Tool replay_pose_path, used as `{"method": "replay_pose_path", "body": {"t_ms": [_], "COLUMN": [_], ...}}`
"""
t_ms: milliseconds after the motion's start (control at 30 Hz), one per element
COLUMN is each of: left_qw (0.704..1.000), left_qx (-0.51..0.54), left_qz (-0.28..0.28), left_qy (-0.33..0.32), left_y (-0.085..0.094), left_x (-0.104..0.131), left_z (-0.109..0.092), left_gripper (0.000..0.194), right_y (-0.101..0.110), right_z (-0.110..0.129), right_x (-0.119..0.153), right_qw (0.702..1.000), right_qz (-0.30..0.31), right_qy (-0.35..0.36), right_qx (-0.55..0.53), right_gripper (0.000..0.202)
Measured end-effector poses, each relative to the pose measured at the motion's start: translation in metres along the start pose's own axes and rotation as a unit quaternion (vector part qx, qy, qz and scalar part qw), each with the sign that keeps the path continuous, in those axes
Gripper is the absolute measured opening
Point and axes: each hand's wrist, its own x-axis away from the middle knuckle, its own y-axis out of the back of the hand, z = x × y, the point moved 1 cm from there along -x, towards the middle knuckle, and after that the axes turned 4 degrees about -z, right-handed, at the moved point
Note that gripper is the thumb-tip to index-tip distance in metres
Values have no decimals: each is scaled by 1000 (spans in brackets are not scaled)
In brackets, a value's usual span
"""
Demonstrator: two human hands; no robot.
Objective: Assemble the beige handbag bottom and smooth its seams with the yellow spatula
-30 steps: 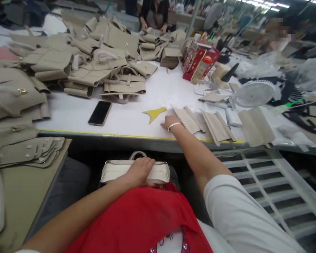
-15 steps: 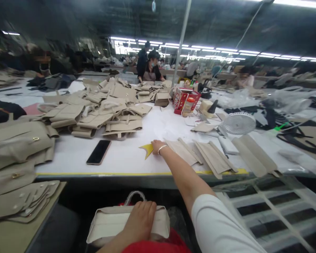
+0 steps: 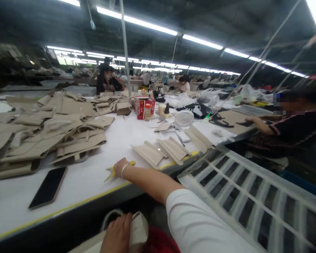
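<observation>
Up on the white desk (image 3: 100,175), the right hand (image 3: 119,167) lies flat on a yellow cut piece (image 3: 111,173), fingers loosely spread, gripping nothing. Lower down, the left hand (image 3: 117,234) rests, fingers curled, on a cream handbag (image 3: 137,230) in the lap.

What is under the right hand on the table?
A yellow piece lies under the right hand, its ends poking out on both sides. Its middle is covered by the hand.

right hand (image 3: 119,167) now covering yellow piece (image 3: 111,173)
</observation>
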Motion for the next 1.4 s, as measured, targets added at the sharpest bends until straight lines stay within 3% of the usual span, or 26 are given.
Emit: {"method": "replay_pose_path", "body": {"t_ms": [100, 200, 300, 367, 400, 467, 567, 633, 733, 867, 933, 1033, 1167, 1267, 1400], "left_qw": [996, 992, 984, 972, 963, 937, 876, 828, 760, 718, 711, 696, 682, 715, 748], "left_qx": [43, 76, 140, 196, 231, 312, 437, 503, 568, 592, 591, 605, 632, 616, 579], "left_qz": [79, 100, 110, 123, 132, 149, 162, 176, 196, 203, 206, 207, 204, 212, 241], "left_qy": [20, 29, 30, 29, 33, 57, 122, 176, 248, 304, 321, 326, 307, 252, 215], "left_y": [30, 42, 47, 51, 52, 53, 49, 43, 33, 25, 24, 22, 21, 21, 25], "left_x": [-4, -6, -2, -1, -3, -13, -35, -48, -60, -63, -63, -62, -59, -56, -50], "left_z": [-7, -5, 3, 10, 15, 23, 29, 29, 25, 23, 24, 27, 31, 36, 40], "left_gripper": [68, 76, 89, 89, 84, 69, 59, 62, 69, 75, 78, 76, 58, 38, 38], "right_y": [-13, -32, -48, -57, -62, -71, -80, -84, -86, -89, -90, -91, -93, -93, -89], "right_z": [-3, -13, -30, -45, -51, -59, -59, -53, -40, -22, -14, -10, -12, -12, -9], "right_x": [10, 27, 78, 128, 153, 196, 226, 222, 202, 180, 175, 170, 166, 166, 166], "right_qw": [997, 987, 968, 907, 883, 864, 889, 927, 971, 995, 997, 998, 998, 998, 997], "right_qz": [-40, -80, -107, -111, -87, 23, 135, 149, 96, 15, -12, -43, -56, -47, -32], "right_qy": [-7, -21, -38, -71, -81, -89, -78, -30, 39, -12, -38, -23, 14, 40, 68], "right_qx": [-62, -135, -225, -400, -454, -495, -430, -344, -217, -99, -67, -46, -30, -27, -28], "right_gripper": [30, 31, 35, 40, 41, 40, 43, 44, 39, 46, 50, 52, 52, 51, 48]}}
